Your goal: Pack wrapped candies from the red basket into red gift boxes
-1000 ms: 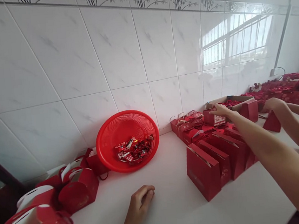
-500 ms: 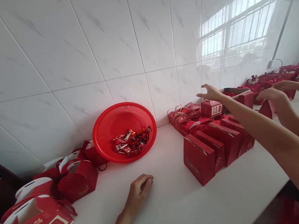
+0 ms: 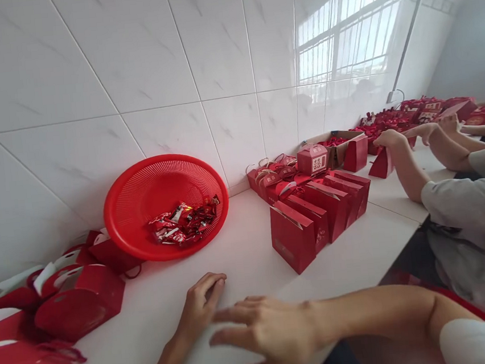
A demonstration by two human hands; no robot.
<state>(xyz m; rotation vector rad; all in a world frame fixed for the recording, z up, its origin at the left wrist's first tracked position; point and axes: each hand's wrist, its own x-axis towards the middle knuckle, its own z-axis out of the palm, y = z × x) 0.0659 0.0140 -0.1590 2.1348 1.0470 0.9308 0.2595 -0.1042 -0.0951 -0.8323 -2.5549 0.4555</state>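
My left hand (image 3: 200, 300) rests on the white table (image 3: 240, 251) in front of a red plastic basket (image 3: 119, 217). Its fingers are loosely curled together, and nothing shows in them. My right hand (image 3: 274, 330) hovers over the table's near side, just right of the left hand, fingers spread and holding nothing; motion blurs it a little. The basket leans against the tiled wall with red-wrapped sweets (image 3: 182, 225) in its lower part. A row of red paper gift boxes (image 3: 293, 237) stands upright to the right.
Open-topped red boxes (image 3: 80, 303) crowd the left side. Behind the row sit handled boxes and one closed box (image 3: 312, 159). A cardboard carton (image 3: 346, 143) lies farther along the wall. Co-workers' hands (image 3: 392, 138) handle red boxes at the far right.
My right hand has come back from above the boxes on the right to beside my left hand. The left hand stays on the table. The view has turned right.
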